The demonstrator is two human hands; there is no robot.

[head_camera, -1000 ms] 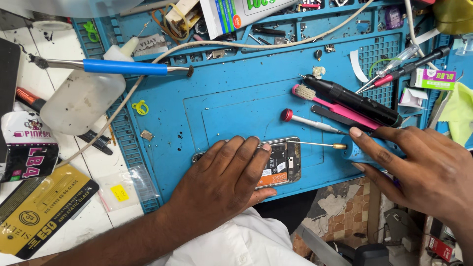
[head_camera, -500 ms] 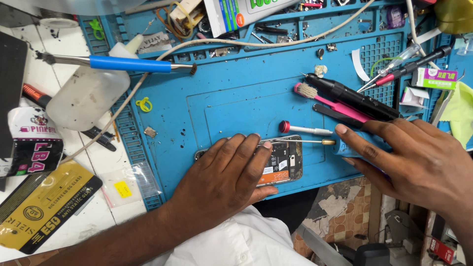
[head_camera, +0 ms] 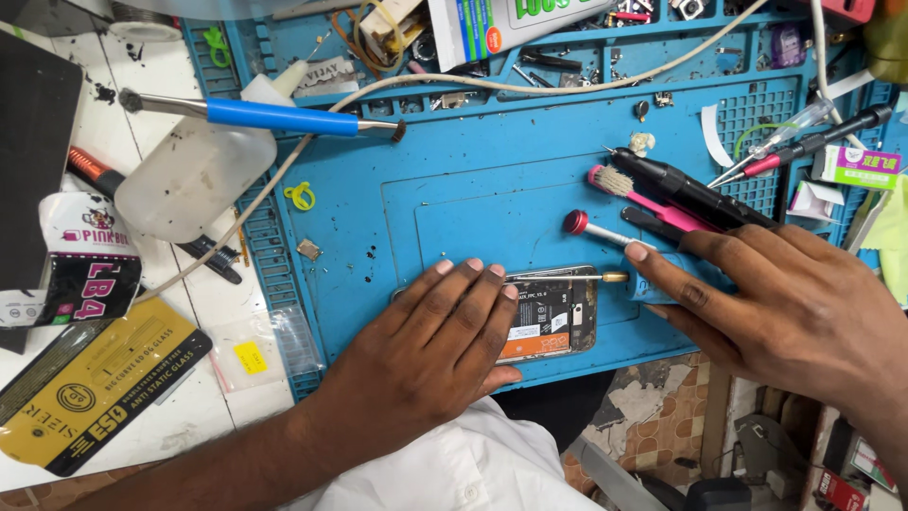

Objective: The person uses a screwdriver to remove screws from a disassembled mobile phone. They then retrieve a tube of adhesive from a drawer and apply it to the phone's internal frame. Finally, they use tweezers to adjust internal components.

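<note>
My left hand [head_camera: 426, 350] lies flat, fingers together, pressing on an opened phone [head_camera: 558, 317] near the front edge of the blue work mat [head_camera: 454, 180]. Only the phone's right part shows, with its dark inner boards. A thin metal tool with a gold tip [head_camera: 605, 277] lies along the phone's top edge. My right hand [head_camera: 785, 303] rests open to the right, fingers spread, its fingertips on a light blue piece [head_camera: 662, 284]. Its index finger covers the end of a screwdriver with a red cap [head_camera: 591, 229].
A pink brush [head_camera: 643, 201] and a black pen-shaped tool [head_camera: 700, 194] lie just beyond my right hand. A blue-handled soldering iron [head_camera: 274, 115], a white plastic bottle [head_camera: 189, 180] and a cable [head_camera: 473, 83] sit at the left rear. A black and gold packet [head_camera: 95, 388] lies front left.
My right hand has slid a little to the left, over the end of the red-capped screwdriver. My left hand has stayed on the phone.
</note>
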